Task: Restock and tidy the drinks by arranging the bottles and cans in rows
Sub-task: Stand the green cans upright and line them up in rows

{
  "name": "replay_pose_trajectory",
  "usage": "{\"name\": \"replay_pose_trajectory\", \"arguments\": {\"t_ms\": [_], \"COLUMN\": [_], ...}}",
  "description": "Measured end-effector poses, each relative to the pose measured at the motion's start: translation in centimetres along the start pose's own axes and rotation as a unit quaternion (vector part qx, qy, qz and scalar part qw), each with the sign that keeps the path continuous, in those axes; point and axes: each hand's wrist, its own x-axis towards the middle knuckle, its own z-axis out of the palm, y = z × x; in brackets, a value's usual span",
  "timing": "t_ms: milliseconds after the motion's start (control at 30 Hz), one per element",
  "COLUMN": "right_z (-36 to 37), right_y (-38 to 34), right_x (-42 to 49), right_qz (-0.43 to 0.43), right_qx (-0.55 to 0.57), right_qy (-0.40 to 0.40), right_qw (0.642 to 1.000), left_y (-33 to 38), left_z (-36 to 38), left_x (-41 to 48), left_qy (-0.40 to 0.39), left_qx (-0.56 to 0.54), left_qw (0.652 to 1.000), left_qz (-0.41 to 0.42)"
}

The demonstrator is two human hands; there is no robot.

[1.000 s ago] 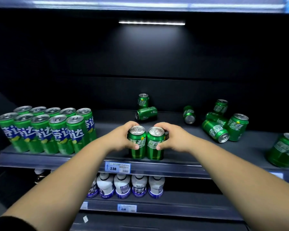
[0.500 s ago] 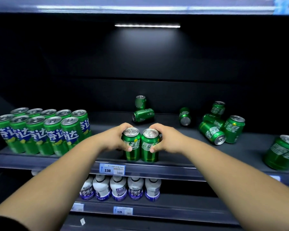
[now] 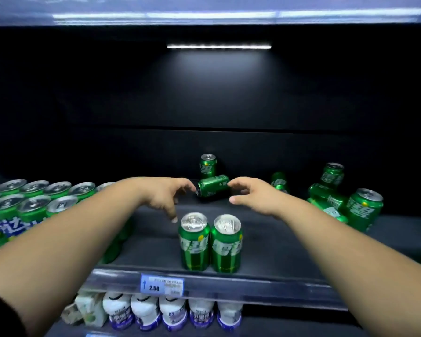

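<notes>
Shelf (image 3: pixel 277 239) bears toppled can (image 3: pixel 213 186) between left fingers (image 3: pixel 186 184) and right fingers (image 3: pixel 238 185).

Dim overall: the back wall (image 3: pixel 216 105) beyond both hands is almost black. A thin light strip (image 3: pixel 218 46) high above the hands throws a soft pale pool down the wall beneath it. Along the top edge a bluish lit band (image 3: pixel 229 15) is smeared. The lids of the two upright cans (image 3: pixel 195 242) just below the hands catch white glare. The left hand (image 3: pixel 164 195) and right hand (image 3: pixel 250 197) look soft at the fingertips. Outward of the left hand, the block of cans (image 3: pixel 34 203) is blurred and stretched. The shelf edge (image 3: pixel 253 285) bows.
</notes>
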Motion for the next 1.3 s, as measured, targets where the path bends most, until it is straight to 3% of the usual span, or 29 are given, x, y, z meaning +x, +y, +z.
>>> {"name": "replay_pose_trajectory", "arguments": {"t_ms": [200, 567, 733, 967, 1033, 1133, 1200, 1300], "right_z": [1.6, 3.0, 3.2, 3.0, 2.8, 2.6, 2.6, 2.6], "right_y": [1.6, 4.8, 6.3, 6.0, 6.1, 6.6, 6.8, 7.0], "right_x": [7.1, 14.1, 15.3, 15.3, 14.8, 13.4, 12.2, 10.5], "right_qz": [0.001, 0.01, 0.014, 0.006, 0.035, 0.111, 0.126, 0.121], "right_qx": [-0.089, -0.064, -0.106, -0.17, -0.117, 0.095, 0.244, 0.468], "right_qy": [-0.01, 0.012, 0.04, -0.023, -0.022, -0.026, -0.025, -0.021], "right_qw": [0.996, 0.998, 0.993, 0.985, 0.992, 0.989, 0.961, 0.875], "left_y": [-1.8, -4.3, -4.4, -5.0, -5.1, -5.1, -5.1, -4.6], "left_z": [-4.6, -5.3, -4.3, -5.4, -5.8, -5.9, -5.7, -5.2], "left_x": [7.1, 19.3, 21.9, 22.0, 21.3, 19.8, 18.8, 17.4], "left_qy": [-0.001, 0.178, 0.197, 0.164, 0.146, 0.118, 0.11, 0.1], "left_qx": [0.06, -0.013, -0.089, -0.064, -0.05, -0.056, -0.063, -0.068], "left_qw": [0.998, 0.984, 0.976, 0.984, 0.988, 0.991, 0.992, 0.992], "left_qz": [-0.008, 0.027, 0.029, 0.028, 0.029, 0.03, 0.03, 0.023]}}
